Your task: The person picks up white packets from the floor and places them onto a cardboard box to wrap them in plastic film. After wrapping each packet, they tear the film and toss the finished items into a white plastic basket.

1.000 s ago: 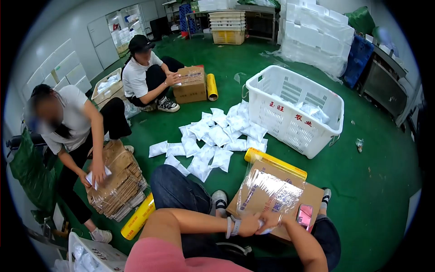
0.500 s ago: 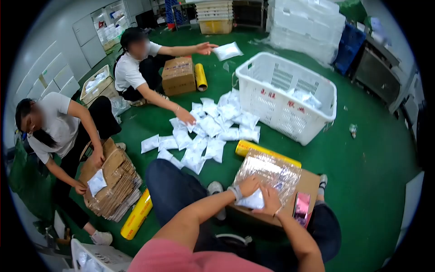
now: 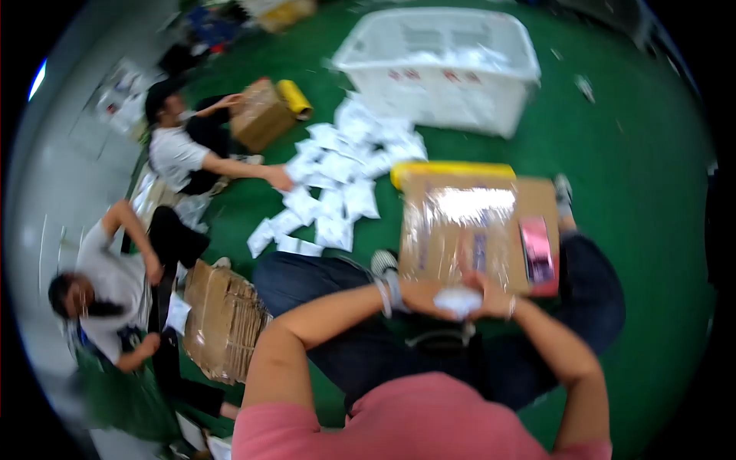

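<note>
A small white packet (image 3: pixel 458 303) is gripped between my two hands at the near edge of a cardboard box. My left hand (image 3: pixel 424 297) is closed on its left side, and my right hand (image 3: pixel 493 296) closes on its right side. Blur hides the exact fingertips. Clear plastic film covers much of the cardboard box (image 3: pixel 429 245), which stands in front of my crossed legs. On the box's right part lies a phone with a pink screen (image 3: pixel 538 244), close to my right hand.
Many white packets (image 3: pixel 337 165) lie heaped on the green floor beyond my left knee. A white crate (image 3: pixel 460 96) stands behind them. A yellow roll (image 3: pixel 452 170) lies behind the box. Two people sit at left, near a cardboard stack (image 3: pixel 211 322) and a brown carton (image 3: pixel 261 115).
My view has tilted and shifted. My hands have drawn the packet from the box top to its near edge. One co-worker's outstretched arm is back at the carton; the other lifts a packet off the stack.
</note>
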Demonstrator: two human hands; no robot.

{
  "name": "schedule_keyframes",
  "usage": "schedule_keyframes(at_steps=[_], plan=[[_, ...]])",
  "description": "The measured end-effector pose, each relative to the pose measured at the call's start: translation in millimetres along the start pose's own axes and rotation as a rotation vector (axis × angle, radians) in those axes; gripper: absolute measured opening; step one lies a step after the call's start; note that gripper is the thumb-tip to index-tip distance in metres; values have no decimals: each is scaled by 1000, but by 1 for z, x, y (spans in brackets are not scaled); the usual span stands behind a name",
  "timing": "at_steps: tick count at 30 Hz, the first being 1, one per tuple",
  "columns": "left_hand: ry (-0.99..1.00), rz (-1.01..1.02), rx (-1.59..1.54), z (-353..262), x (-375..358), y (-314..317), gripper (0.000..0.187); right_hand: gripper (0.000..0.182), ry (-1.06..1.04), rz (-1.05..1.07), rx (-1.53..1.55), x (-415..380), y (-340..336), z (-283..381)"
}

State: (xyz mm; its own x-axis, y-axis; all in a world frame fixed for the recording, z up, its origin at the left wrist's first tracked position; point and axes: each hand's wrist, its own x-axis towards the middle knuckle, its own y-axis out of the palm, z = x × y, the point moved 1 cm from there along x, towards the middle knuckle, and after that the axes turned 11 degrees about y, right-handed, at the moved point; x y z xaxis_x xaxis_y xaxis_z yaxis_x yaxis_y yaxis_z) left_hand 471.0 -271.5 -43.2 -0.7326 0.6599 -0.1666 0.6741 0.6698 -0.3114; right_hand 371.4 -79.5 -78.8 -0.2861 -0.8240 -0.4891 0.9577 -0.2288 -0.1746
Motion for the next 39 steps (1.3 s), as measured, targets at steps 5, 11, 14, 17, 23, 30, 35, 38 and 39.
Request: schedule_keyframes(at_steps=[5, 11, 14, 17, 23, 30, 35, 38, 39], plan=[[-352, 293, -41, 24, 9, -68, 67, 24, -237, -117, -90, 22, -29, 24], [-161, -398, 695, 17, 20, -72, 62, 27, -144, -712, -683, 75, -37, 30], [16, -404, 652, -5, 33, -30, 82, 20, 3, -598, -754, 79, -57, 45], [-170, -252, 1010, -4, 33, -19, 100, 21, 268, -547, -621, 101, -65, 52], [-82, -252, 686, -2, 35, -34, 88, 30, 432, -432, -430, 99, -76, 64], [-55, -64, 450, -63, 10, -27, 83, 31, 641, -433, -353, 105, -63, 57], [-128, 363, 150, -108, -29, -15, 87, 29, 573, -560, -273, 92, -60, 56], [-172, 541, -187, -125, -65, -15, 87, 28, 547, -564, -278, 85, -58, 52], [-293, 517, -393, -128, -79, -15, 87, 27, 543, -525, -306, 82, -56, 49]])
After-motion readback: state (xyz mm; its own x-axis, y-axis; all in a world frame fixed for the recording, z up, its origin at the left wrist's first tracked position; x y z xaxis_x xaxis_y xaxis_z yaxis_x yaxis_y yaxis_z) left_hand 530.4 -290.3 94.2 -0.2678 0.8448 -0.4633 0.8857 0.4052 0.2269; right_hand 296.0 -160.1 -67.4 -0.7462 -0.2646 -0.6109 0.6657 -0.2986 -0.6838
